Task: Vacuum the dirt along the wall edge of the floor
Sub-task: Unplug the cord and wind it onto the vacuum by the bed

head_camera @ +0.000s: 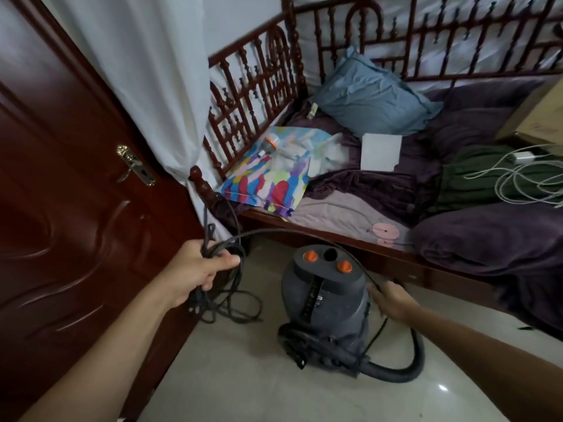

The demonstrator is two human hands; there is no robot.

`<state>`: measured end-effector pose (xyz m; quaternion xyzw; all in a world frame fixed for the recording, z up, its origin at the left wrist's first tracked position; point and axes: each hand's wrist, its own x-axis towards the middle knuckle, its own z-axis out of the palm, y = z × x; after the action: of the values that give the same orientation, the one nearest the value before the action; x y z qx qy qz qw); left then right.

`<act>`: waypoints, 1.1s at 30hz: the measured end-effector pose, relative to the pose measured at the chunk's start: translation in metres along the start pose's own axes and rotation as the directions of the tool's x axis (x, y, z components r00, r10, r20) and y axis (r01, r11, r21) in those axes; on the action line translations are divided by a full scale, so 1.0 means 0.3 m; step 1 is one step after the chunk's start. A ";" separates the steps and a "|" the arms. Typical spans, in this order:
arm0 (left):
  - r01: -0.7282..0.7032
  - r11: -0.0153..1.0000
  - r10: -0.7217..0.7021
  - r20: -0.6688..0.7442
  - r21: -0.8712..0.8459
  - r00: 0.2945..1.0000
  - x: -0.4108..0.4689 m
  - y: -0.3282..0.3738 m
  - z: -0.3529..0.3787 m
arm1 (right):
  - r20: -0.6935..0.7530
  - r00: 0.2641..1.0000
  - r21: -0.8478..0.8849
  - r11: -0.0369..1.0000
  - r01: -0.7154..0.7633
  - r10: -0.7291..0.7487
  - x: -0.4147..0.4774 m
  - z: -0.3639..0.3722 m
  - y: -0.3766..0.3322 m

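A grey canister vacuum (324,303) with two orange knobs stands upright on the pale tiled floor (231,379) beside the bed. Its thick black hose (405,365) curls round its base at the right. My left hand (198,269) grips a bundle of loops of the black power cord (231,303), which hang down to the floor. From that hand the cord arcs over the vacuum's top to my right hand (391,300), which holds the cord just right of the canister.
A dark red wooden door (70,214) with a brass handle fills the left. A wooden bed (350,239) with spindle rails holds purple blankets, a blue pillow (371,99), a colourful bag (268,181) and white cables (524,178). A white curtain (146,71) hangs behind.
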<state>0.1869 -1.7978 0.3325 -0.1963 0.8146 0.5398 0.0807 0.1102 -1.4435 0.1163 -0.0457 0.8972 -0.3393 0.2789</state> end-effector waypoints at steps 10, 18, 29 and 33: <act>-0.099 0.913 -0.088 0.427 0.395 0.900 0.159 -0.047 0.066 | -0.177 0.978 0.201 0.968 0.148 -0.113 0.018 0.026 -0.217; 0.054 0.994 0.024 0.698 -0.091 0.716 0.378 -0.078 0.069 | -0.037 0.998 0.717 0.697 -0.011 0.054 0.112 0.045 -0.409; 0.109 0.993 -0.043 0.776 -0.034 0.630 0.738 -0.133 0.184 | 0.170 0.980 0.739 0.644 -0.195 0.102 0.133 0.194 -0.459; 0.149 0.988 -0.121 0.773 0.035 0.623 0.799 -0.225 0.312 | -0.085 0.913 0.342 0.872 -0.349 0.399 0.163 0.236 -0.358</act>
<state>-0.0113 -1.7912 0.1552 -0.0080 0.6756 0.5774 0.4583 0.0952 -1.5803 0.1180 0.2010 0.8407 -0.4219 0.2736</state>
